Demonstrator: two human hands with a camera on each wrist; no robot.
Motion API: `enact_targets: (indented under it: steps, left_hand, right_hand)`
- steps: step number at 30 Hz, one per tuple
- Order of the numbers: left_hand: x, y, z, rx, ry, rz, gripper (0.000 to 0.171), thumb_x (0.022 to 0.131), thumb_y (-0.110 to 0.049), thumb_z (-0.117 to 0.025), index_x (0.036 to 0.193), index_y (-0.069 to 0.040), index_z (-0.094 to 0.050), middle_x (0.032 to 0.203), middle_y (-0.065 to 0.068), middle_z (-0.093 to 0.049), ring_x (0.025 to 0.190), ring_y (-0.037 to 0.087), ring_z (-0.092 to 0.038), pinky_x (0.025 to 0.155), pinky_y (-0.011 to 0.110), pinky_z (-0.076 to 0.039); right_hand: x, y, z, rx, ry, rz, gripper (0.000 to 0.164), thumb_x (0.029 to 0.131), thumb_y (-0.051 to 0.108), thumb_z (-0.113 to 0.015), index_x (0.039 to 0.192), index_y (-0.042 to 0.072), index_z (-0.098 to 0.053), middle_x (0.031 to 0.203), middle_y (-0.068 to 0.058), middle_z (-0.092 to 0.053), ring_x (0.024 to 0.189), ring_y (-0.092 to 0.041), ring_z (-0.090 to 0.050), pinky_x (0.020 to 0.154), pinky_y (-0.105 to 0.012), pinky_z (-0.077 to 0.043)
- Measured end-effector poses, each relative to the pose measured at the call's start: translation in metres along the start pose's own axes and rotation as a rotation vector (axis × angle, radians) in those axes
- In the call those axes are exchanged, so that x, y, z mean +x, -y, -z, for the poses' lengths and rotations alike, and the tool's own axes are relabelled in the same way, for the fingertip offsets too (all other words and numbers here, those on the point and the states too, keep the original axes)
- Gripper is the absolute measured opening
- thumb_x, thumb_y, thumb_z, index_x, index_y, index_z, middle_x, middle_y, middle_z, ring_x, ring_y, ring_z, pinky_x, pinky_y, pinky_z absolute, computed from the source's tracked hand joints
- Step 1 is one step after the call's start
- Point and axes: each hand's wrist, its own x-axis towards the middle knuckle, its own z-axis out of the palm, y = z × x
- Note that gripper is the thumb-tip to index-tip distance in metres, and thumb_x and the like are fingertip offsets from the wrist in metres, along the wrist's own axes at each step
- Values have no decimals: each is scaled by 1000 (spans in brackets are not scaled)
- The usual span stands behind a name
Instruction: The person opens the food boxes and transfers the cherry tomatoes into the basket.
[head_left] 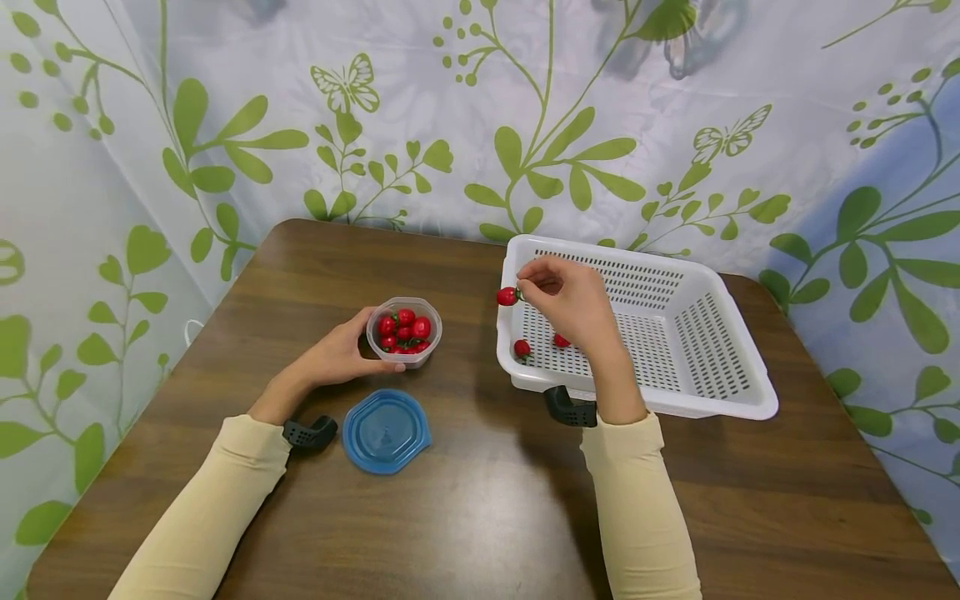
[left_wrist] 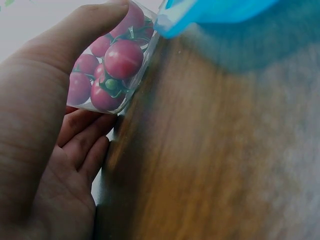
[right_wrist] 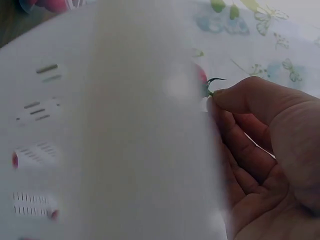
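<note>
My left hand (head_left: 333, 354) holds a small clear plastic tub (head_left: 414, 361) from its left side, thumb along the near wall and fingers around the far side. Inside the tub lie several red cherry tomatoes (left_wrist: 123, 59) with green stems. Over the left edge of a white slotted basket (head_left: 738, 402), my right hand (head_left: 573, 304) pinches one cherry tomato (head_left: 507, 296) by its green stem. In the right wrist view the basket's blurred wall hides most of that tomato (right_wrist: 201, 73). Two more tomatoes, one at the left (head_left: 522, 348) and one beside it (head_left: 561, 340), lie in the basket.
A blue lid (head_left: 386, 432) lies on the brown wooden table (head_left: 480, 517), just nearer than the tub. Behind the table hangs a white curtain (head_left: 420, 108) with green leaf patterns. Each wrist carries a black device, such as the left one (head_left: 310, 433).
</note>
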Motion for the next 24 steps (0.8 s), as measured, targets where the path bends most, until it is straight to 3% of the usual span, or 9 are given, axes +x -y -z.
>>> enact_targets:
  steps: [11,18,24]
  left_hand:
    - [3,-6,-10,11,9,-1,98,82,-42,-87,155,-9,-32,154,17,-48,142,39,-47,117,62,-35]
    - [-1,-8,-11,32,-1,20,95,83,-45,-86,154,-9,-34,151,18,-50,141,41,-46,115,65,-36]
    - [-2,-10,-12,30,0,18,97,83,-44,-86,156,-10,-32,153,20,-48,143,43,-44,116,66,-34]
  right_hand:
    - [-12,-28,35,-48,11,-64,10,96,14,-73,103,8,-75,98,-8,-76,86,-21,-73,82,-36,-58]
    - [-18,-43,52,-112,67,-108,11,96,14,-71,103,6,-75,99,-11,-76,90,-25,-72,89,-43,-59]
    - [-21,-53,64,-152,111,-152,9,96,12,-69,101,7,-74,97,-11,-75,89,-25,-69,86,-41,-58]
